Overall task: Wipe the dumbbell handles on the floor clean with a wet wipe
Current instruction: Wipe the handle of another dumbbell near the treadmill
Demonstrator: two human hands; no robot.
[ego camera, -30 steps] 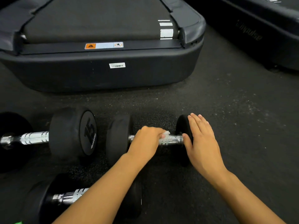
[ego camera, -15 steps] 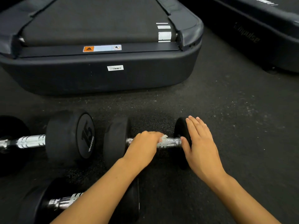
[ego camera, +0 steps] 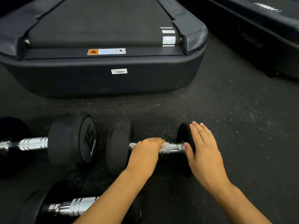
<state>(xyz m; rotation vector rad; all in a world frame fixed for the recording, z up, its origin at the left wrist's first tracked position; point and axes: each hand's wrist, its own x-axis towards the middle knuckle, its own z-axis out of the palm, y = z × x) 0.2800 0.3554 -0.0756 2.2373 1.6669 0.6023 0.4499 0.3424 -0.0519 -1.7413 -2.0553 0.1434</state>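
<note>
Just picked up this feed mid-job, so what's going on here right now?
A person is crouched over three black rubber dumbbells on the dark gym floor, behind a black treadmill. The left hand grips a white wet wipe around the knurled chrome handle of the small right-most dumbbell. The right hand lies flat against its right end plate, steadying it. The big 15-marked dumbbell and the nearest dumbbell lie untouched.

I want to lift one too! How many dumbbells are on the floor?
3. One in the middle, being wiped by the hands. One at the left, marked 15. One at the bottom left, partly under the arm. More may lie outside the picture.
</note>
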